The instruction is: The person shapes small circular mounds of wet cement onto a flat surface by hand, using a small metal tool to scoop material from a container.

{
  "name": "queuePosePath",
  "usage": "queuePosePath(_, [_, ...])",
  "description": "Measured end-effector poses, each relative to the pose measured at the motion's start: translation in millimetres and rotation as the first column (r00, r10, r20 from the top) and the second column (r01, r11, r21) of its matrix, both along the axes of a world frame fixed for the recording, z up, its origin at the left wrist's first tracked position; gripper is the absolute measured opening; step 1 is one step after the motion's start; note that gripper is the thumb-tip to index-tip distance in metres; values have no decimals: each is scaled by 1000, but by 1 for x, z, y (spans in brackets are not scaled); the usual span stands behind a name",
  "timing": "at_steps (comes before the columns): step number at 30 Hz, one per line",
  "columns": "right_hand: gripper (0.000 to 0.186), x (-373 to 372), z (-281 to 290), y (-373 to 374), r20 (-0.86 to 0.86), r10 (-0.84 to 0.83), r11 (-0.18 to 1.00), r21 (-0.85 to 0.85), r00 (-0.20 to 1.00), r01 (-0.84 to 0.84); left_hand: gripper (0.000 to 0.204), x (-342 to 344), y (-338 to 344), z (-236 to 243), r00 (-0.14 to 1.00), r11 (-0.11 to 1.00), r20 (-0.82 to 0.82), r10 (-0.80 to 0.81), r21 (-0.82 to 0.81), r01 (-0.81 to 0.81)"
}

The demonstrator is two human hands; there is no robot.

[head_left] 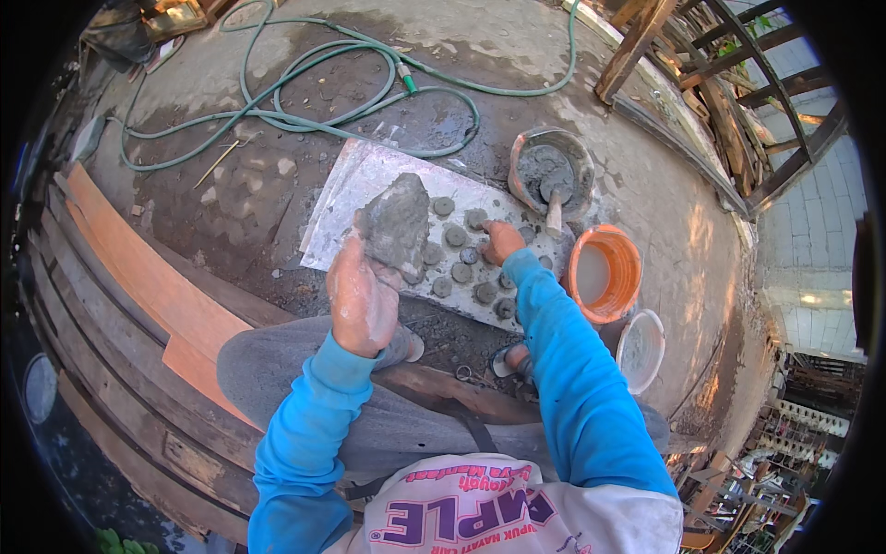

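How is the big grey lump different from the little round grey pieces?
The big grey lump is much larger than the little round grey pieces. The lump is uneven and roughly pointed at the top, while the little pieces look like round discs. The lump is held up in the left hand; the little pieces sit on the pale sheet. Both are grey.

Large purple lettering [461, 523], smaller pink lettering [494, 478], both printed across front of white shirt [632, 519].
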State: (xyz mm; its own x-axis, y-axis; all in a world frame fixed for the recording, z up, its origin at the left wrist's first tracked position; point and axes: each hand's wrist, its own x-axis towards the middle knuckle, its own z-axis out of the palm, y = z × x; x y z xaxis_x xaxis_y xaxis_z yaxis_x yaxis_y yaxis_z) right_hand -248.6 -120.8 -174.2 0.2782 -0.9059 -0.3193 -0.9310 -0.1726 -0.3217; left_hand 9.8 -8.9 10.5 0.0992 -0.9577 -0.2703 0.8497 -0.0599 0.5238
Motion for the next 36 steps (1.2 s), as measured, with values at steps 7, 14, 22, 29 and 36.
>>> queuePosePath(7, [36,-26,75,37,491,-196,980,132,849,150,50,-5,5,6,1000,998,6,-14,-55,15])
queuePosePath(14, [31,-48,64,133,503,-427,892,373,751,257,46,-7,7,2,999,991,5,-50,-121,50])
queuePosePath(22, [28,-14,50,149,442,-158,987,71,883,141,44,-13,14,3,998,989,23,-66,-129,68])
queuePosePath(29, [20,16,-5,60,102,-182,974,-119,978,193,44,-6,14,7,999,979,17,-52,-197,54])
queuePosePath(36, [24,26,-69,32,-187,-176,984,-33,967,172,43,7,11,2,1000,982,-20,-6,-191,2])
